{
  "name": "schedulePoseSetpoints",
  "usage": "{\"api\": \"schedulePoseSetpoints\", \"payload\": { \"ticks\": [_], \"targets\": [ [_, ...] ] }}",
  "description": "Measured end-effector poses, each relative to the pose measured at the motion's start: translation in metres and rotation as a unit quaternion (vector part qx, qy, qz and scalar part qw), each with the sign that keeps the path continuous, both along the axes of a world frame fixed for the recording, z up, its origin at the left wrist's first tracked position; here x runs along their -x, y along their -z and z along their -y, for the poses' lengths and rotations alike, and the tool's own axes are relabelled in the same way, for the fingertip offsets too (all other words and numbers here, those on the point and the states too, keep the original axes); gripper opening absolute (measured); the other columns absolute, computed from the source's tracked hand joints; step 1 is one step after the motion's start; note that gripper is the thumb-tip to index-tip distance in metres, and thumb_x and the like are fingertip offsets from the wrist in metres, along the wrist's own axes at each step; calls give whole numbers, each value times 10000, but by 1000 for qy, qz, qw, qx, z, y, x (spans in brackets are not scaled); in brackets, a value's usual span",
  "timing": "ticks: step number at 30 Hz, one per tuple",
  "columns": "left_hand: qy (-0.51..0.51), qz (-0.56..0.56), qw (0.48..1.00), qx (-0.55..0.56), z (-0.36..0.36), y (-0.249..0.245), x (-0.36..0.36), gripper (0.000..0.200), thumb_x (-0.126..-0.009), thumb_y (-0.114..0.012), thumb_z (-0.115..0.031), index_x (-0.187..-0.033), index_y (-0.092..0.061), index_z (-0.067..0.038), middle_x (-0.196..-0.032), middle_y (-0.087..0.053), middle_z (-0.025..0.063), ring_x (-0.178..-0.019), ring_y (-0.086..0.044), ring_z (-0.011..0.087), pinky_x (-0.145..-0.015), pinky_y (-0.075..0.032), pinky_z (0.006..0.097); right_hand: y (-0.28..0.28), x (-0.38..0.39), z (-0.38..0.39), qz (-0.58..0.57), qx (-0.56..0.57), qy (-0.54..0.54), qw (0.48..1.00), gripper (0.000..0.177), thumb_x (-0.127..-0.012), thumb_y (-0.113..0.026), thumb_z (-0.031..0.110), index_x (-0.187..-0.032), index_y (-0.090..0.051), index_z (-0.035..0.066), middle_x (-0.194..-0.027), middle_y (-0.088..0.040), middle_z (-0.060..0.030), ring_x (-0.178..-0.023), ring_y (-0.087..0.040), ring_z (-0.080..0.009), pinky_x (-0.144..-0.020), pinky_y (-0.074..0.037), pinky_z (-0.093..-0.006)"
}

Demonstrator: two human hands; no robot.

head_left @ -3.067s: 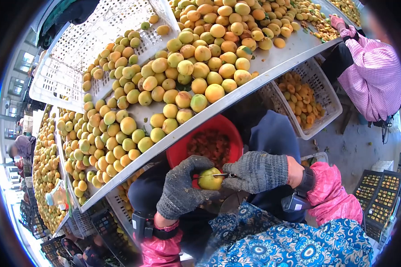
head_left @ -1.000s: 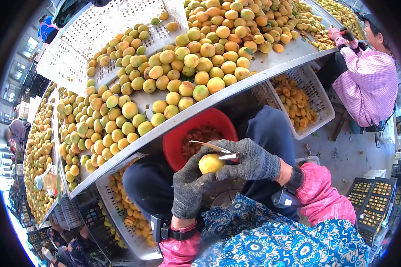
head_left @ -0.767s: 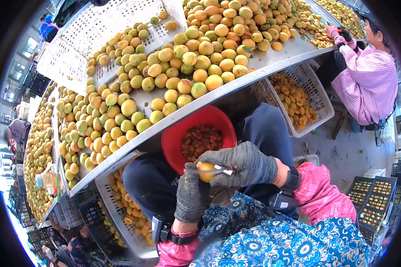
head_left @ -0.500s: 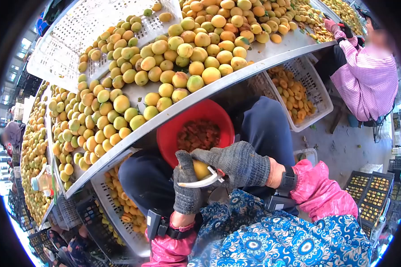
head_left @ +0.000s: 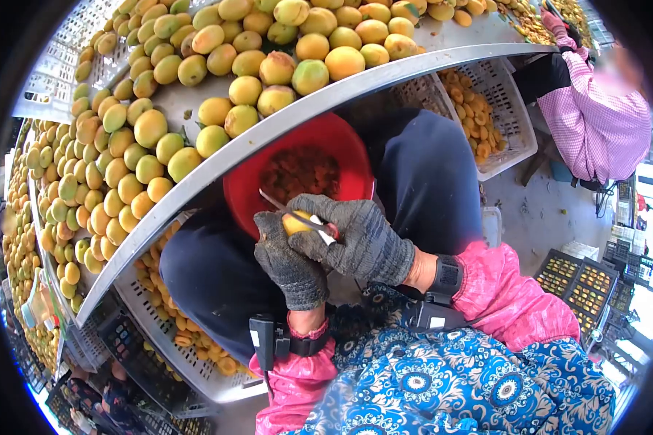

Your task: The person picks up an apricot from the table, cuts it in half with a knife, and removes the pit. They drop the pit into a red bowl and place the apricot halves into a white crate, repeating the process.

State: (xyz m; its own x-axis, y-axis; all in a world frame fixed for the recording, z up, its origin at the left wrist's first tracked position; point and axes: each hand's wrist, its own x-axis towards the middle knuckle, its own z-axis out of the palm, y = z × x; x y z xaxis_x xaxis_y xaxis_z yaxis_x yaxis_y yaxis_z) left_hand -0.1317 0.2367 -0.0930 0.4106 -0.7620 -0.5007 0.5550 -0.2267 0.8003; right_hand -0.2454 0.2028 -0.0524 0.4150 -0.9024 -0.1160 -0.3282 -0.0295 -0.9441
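Observation:
My left hand (head_left: 289, 264), in a grey knit glove, is closed around a yellow apricot (head_left: 296, 223). In my gloved right hand (head_left: 366, 243) is a knife (head_left: 322, 229) with a slim curved blade and a white and red handle end. The blade lies across the apricot, its tip pointing up and left; whether it has cut in cannot be seen. Both hands are together over the near rim of a red bucket (head_left: 241, 192) between my knees. Reddish-brown pieces (head_left: 297, 170), perhaps pits, lie inside it.
Many whole apricots (head_left: 149, 129) cover the metal-edged table (head_left: 268, 123) ahead. White crates of opened apricots stand below it, one crate (head_left: 519, 130) at right and another crate (head_left: 218, 388) at left. A co-worker in a pink checked top (head_left: 595, 123) sits at right.
The view has shifted, with table and bucket sitting higher and further left. The knife has swung from below the apricot to across its top, blade tip now up and left.

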Motion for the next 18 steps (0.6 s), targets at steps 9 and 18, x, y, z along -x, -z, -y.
{"api": "schedulePoseSetpoints", "payload": {
  "ticks": [9, 18],
  "targets": [
    [106, 498, 860, 13, -4, 32, 4, 418, -1026, -390, -341, -945, -602, 11, -790, -625, 71, -692, -575, 139, -608, -456, 329, 9, -10, 13, 54, -142, 96, 984, 285, -864, -679, 241, -1056, -658, 30, -871, -682, -161, -802, -674, -250, -697, -521, -317],
    [12, -136, 988, 69, -8, -8, 0, 347, -1016, -433, -290, -1191, -515, -1, -1122, -607, 135, -980, -609, 211, -900, -496, 327, -25, 19, 23, 329, -429, 118, 833, 404, -932, -568, 369, -1147, -565, 27, -662, -593, -50, -451, -536, -141, -420, -423, -226]
  ]
}}
